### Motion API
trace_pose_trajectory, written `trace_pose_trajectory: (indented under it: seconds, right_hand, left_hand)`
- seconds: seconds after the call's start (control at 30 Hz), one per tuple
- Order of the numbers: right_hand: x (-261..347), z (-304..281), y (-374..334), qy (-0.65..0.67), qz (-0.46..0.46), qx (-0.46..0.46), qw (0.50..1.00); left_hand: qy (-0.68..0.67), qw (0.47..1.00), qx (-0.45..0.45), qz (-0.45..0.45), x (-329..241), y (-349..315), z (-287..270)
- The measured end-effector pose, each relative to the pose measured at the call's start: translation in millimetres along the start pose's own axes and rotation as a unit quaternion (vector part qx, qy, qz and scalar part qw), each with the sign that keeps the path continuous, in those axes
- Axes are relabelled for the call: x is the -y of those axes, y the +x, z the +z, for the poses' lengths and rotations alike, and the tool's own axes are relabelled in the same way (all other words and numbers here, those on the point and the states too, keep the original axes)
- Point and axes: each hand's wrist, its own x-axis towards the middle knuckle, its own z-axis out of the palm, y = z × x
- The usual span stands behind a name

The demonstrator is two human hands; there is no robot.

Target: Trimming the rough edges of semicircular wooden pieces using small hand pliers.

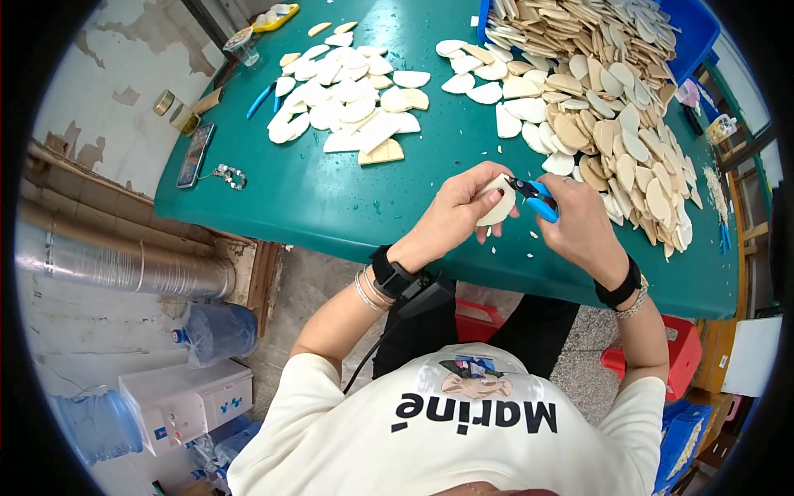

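In the left hand (456, 201), pinched between fingers, we find the pale piece (495, 212), its long axis slanting toward the blue-handled nippers (542, 207) clasped in the right hand (581, 221).

The left forearm (335, 318) is slanting up and rightward from left of the lower centre of the frame, its hand (455, 205) closing thumb and fingers (486, 173) in a pinch near the centre. The right forearm (643, 339) is rising from the lower right, leaning leftward, the right hand (581, 221) curling in a firm grip.
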Motion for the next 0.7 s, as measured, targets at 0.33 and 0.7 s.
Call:
trace_pose_trajectory:
  seconds: [0.33, 0.7]
  right_hand:
    - [2, 3, -2, -0.027, -0.025, -0.008, 0.999]
    - [10, 3, 2, -0.048, -0.014, 0.039, 0.998]
  left_hand:
    - [0.029, 0.999, -0.003, -0.016, -5, -4, -2]
    - [0.105, 0.994, -0.014, 0.001, -11, -7, -4]
